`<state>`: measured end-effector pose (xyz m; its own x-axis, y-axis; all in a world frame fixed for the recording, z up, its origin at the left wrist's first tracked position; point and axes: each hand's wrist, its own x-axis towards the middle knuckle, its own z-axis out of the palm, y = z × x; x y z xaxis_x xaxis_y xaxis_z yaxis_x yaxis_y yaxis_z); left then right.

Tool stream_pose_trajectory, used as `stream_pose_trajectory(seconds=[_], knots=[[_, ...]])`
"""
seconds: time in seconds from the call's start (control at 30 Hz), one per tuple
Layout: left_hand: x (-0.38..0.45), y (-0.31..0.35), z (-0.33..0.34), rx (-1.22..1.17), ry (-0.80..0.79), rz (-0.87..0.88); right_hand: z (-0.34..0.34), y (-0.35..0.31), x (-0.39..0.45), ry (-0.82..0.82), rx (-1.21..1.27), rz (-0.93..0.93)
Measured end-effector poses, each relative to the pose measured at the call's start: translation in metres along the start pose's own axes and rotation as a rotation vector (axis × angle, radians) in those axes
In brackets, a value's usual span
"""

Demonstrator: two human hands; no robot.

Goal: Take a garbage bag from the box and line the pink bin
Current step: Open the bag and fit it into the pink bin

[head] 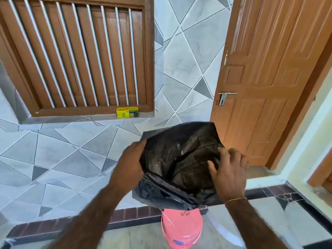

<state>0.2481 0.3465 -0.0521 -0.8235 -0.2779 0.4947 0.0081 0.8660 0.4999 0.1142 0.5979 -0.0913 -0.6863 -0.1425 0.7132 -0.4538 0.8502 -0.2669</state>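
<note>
— So where is the thin black plastic garbage bag point(181, 164)?
— Up in the air, right above the round pink plastic bin point(181, 229). It's out of the box, but not in the bin yet.
— And the hands?
— The left hand point(129, 164) grips one edge. The right hand point(228, 173) spreads its fingers flat on the bag.
— Anything else?
— The small yellow box point(127, 112) sits on the window ledge, well away. Nothing blocks the bin, I think.

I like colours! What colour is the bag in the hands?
Black garbage bag, shiny; the head view shows it best.

Pink bin point(181, 229) on floor point(136, 238).
</note>
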Motion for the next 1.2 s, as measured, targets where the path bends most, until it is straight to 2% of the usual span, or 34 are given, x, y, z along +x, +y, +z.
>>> stream_pose_trajectory(seconds=[0.07, 0.17, 0.33, 0.4, 0.5, 0.57, 0.63, 0.7, 0.77, 0.87, 0.93, 1.0, 1.1, 1.2], knots=[[-0.004, 0.014, 0.003, 0.021, -0.030, 0.068, 0.004, -0.003, 0.008, -0.008, -0.088, -0.021], [-0.010, 0.025, 0.009, 0.065, -0.104, 0.132, 0.014, 0.008, 0.031, -0.167, -0.076, 0.092], [-0.022, 0.006, 0.023, 0.110, -0.100, 0.105, 0.044, 0.043, 0.033, -0.505, 0.389, 0.302], [-0.027, -0.004, 0.029, 0.209, -0.075, -0.022, 0.058, 0.055, 0.022, -0.520, 0.481, 0.390], [-0.042, -0.018, 0.050, 0.367, -0.015, -0.360, 0.073, 0.068, 0.007, -0.452, 0.632, 0.587], [-0.054, -0.027, 0.064, 0.251, 0.016, -0.672, 0.074, 0.071, 0.002, -0.427, 0.636, 0.599], [-0.063, -0.034, 0.080, 0.053, 0.049, -0.970, 0.075, 0.080, 0.001, -0.415, 0.608, 0.527], [-0.070, -0.031, 0.095, -0.095, 0.092, -1.108, 0.075, 0.090, -0.001, -0.453, 0.591, 0.429], [-0.071, -0.025, 0.109, -0.082, 0.111, -1.093, 0.074, 0.101, -0.005, -0.539, 0.544, 0.243], [-0.056, -0.012, 0.125, -0.039, 0.016, -1.005, 0.078, 0.109, -0.011, -0.725, 0.214, -0.157], [-0.045, -0.007, 0.134, -0.038, -0.025, -0.981, 0.084, 0.111, -0.013, -0.838, 0.025, -0.230], [-0.034, -0.008, 0.139, 0.023, -0.015, -0.995, 0.094, 0.113, -0.011, -0.895, -0.006, -0.122], [-0.017, -0.003, 0.145, 0.050, -0.011, -1.050, 0.107, 0.116, -0.005, -0.903, 0.171, 0.157], [-0.004, -0.013, 0.153, 0.103, 0.017, -0.987, 0.120, 0.121, 0.004, -0.943, 0.286, 0.339]])
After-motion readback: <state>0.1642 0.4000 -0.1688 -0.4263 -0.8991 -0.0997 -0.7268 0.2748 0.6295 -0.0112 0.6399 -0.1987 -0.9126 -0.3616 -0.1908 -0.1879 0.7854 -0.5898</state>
